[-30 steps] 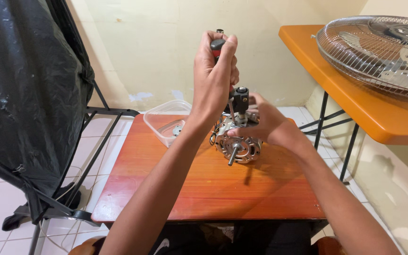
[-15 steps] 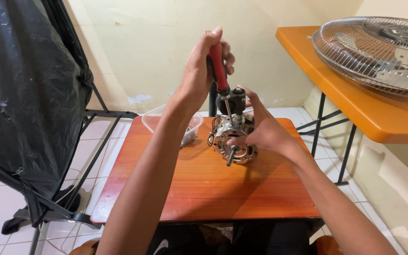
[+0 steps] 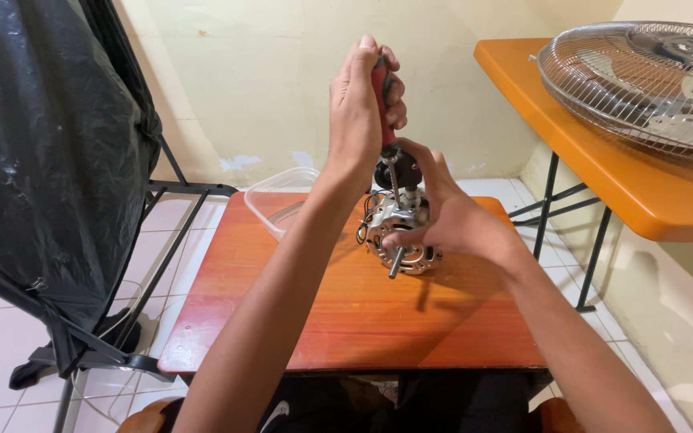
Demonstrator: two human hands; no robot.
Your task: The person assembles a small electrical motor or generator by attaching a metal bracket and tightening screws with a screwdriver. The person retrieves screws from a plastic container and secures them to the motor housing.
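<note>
We see a glossy reddish wood worktop (image 3: 346, 321) w/ rounded corners, near edge running across the bottom of the view. L of it, a big crinkled black plastic sheet (image 3: 42, 160) draped over a dark metal stand; top & left parts cut off by the frame. R side: an orange table (image 3: 603, 160) on thin black legs, carrying a round wire fan guard (image 3: 643, 80), partly out of frame.

Both our forearms reach up from the bottom edge. Left hand (image 3: 358, 120) is raised high, fist wrapped tight round the red handle of a screwdriver (image 3: 385, 120); shaft points nearly straight down. Its tip is hidden among the motor parts, so we can't tell what it meets. Right hand (image 3: 447, 216) sits lower, fingers curled round the fan motor (image 3: 401, 236), bracing it from the right.

Motor stands mid-worktop toward the far edge: ribbed silvery metal housing, stub shaft poking toward us, black knob-like part on top, thin wires at its left. Right side covered by the hand.

Behind, a clear plastic tub (image 3: 282, 200), partly blocked by the left forearm; contents unclear.
</note>
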